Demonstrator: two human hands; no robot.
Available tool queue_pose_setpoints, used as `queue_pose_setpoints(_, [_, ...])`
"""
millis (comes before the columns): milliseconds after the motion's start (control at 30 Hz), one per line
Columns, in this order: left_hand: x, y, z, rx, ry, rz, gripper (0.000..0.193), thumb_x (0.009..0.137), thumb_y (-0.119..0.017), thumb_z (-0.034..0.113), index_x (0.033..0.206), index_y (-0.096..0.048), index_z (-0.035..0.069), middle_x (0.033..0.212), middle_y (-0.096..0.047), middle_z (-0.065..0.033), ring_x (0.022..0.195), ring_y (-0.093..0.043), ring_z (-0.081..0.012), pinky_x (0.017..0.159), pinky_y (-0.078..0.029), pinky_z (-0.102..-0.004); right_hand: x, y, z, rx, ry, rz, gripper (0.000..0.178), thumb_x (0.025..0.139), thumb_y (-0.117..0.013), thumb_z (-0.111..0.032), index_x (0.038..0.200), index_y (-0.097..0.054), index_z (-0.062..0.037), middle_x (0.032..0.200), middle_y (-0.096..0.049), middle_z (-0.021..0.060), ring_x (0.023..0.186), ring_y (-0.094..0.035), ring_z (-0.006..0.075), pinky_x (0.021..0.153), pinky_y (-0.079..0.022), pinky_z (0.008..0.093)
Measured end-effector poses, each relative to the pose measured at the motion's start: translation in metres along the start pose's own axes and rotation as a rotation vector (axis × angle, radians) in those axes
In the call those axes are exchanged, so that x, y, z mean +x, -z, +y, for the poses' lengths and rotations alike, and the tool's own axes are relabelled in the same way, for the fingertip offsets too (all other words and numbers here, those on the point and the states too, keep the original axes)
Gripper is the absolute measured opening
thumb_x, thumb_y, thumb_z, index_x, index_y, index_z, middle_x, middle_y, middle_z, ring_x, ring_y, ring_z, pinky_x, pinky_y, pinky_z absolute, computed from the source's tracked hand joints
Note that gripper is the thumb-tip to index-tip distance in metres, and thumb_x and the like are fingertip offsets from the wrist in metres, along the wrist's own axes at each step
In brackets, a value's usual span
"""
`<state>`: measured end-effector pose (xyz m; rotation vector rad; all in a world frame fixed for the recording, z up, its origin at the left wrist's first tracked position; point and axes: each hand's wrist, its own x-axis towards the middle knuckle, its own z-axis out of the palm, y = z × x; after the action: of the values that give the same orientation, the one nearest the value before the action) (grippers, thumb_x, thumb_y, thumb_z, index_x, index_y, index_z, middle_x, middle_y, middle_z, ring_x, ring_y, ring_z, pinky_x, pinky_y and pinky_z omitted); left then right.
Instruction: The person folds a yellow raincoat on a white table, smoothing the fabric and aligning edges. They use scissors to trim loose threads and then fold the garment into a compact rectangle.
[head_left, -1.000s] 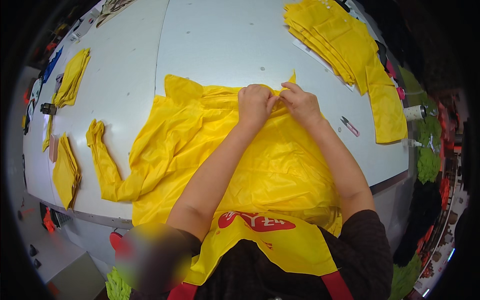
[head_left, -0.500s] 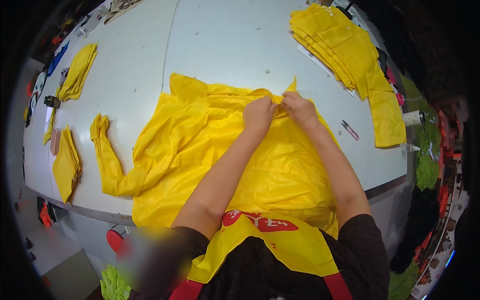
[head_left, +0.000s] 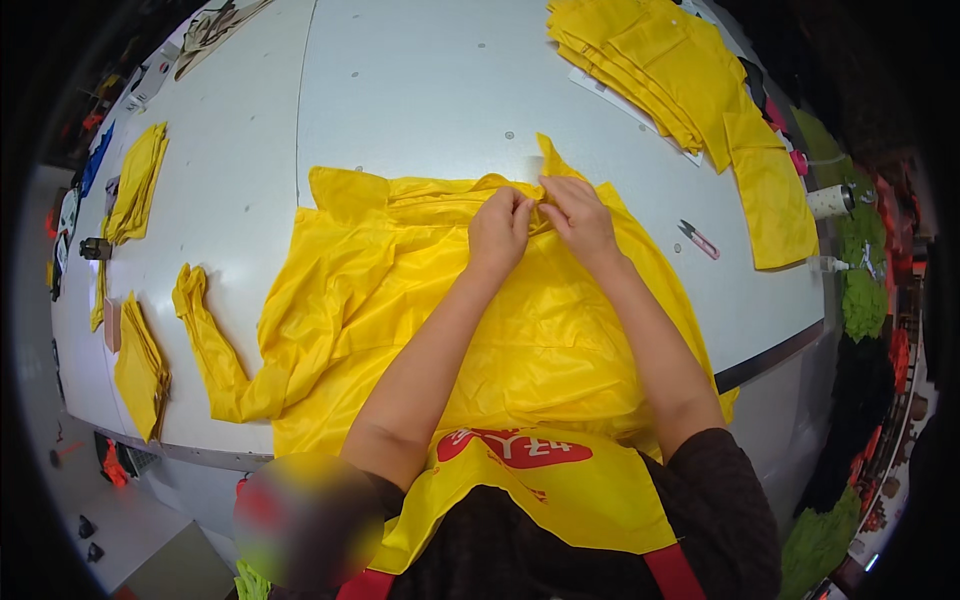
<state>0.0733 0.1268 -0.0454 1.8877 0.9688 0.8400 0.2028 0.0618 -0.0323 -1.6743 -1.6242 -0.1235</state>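
Note:
A thin yellow garment [head_left: 470, 330] lies spread and wrinkled over the table in front of me, one sleeve stretched to the left. At its far edge, along a gathered band, my left hand [head_left: 499, 229] pinches the cloth with fingers closed. Close beside it on the right, my right hand [head_left: 580, 220] is closed on the same edge, thumb and fingertips together. A pointed corner of the cloth stands up just beyond the right hand. What lies exactly between the fingertips is too small to make out.
Thread snips [head_left: 698, 240] lie on the grey table [head_left: 420, 90] right of the garment. A stack of yellow cloth pieces [head_left: 650, 70] is at the far right, near a white thread cone [head_left: 830, 202]. Folded yellow pieces [head_left: 140, 370] rest along the left edge, near a small dark object [head_left: 95, 248].
The view has shifted slightly, so the table things sit differently in the picture. Both hands stay closed on the garment's far edge, with only small finger movement.

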Motion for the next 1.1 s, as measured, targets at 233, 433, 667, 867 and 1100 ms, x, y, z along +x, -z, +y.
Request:
queue_pose_setpoints(233, [0.011, 0.013, 0.0, 0.031, 0.043, -0.047, 0.019, 0.084, -0.057, 0.022, 0.08, -0.054, 0.004, 0.069, -0.058, -0.0136, 0.065, -0.057, -0.0318, 0.057, -0.044, -0.0398, 0.019, -0.005, 0.014, 0.098, 0.081, -0.208, 0.015, 0.075, -0.063, -0.008, 0.088, -0.058, -0.0029, 0.084, -0.061, 0.0107, 0.081, -0.057, 0.029, 0.07, -0.048, 0.0365])
queue_pose_setpoints(433, [0.031, 0.018, 0.004, 0.257, -0.142, 0.145, 0.015, 0.08, -0.059, 0.019, 0.078, -0.055, 0.005, 0.073, -0.056, -0.0129, 0.073, -0.054, -0.033, 0.061, -0.044, -0.0422, 0.037, 0.008, 0.011, -0.185, 0.003, -0.256, 0.017, 0.073, -0.065, -0.01, 0.075, -0.049, -0.0043, 0.073, -0.056, 0.0109, 0.074, -0.056, 0.0289, 0.065, -0.048, 0.0379])
queue_pose_setpoints(667, [0.043, 0.059, -0.037, 0.473, 0.102, 0.112, 0.017, 0.078, -0.06, 0.016, 0.072, -0.056, 0.0, 0.081, -0.056, -0.0154, 0.083, -0.052, -0.0341, 0.072, -0.043, -0.0428, 0.032, 0.016, 0.03, -0.222, -0.076, -0.249, 0.017, 0.074, -0.065, -0.01, 0.076, -0.05, -0.0035, 0.076, -0.056, 0.0135, 0.077, -0.055, 0.0315, 0.066, -0.046, 0.0384])
queue_pose_setpoints(867, [0.017, 0.14, -0.079, 0.484, 0.02, 0.288, 0.018, 0.079, -0.06, 0.018, 0.075, -0.057, 0.0, 0.078, -0.057, -0.0151, 0.079, -0.053, -0.0335, 0.07, -0.043, -0.0408, 0.018, 0.021, 0.046, -0.112, -0.089, -0.23, 0.014, 0.075, -0.064, -0.009, 0.08, -0.052, -0.0036, 0.078, -0.056, 0.0118, 0.078, -0.054, 0.0304, 0.069, -0.044, 0.039])
queue_pose_setpoints(1100, [-0.008, 0.163, -0.067, 0.307, 0.171, 0.137, 0.02, 0.08, -0.062, 0.02, 0.083, -0.061, 0.001, 0.087, -0.061, -0.0145, 0.085, -0.057, -0.0285, 0.072, -0.044, -0.0353, -0.006, 0.047, 0.032, -0.107, -0.228, -0.198, 0.022, 0.077, -0.063, -0.011, 0.096, -0.056, -0.0033, 0.094, -0.06, 0.0133, 0.092, -0.055, 0.0292, 0.078, -0.045, 0.0351])
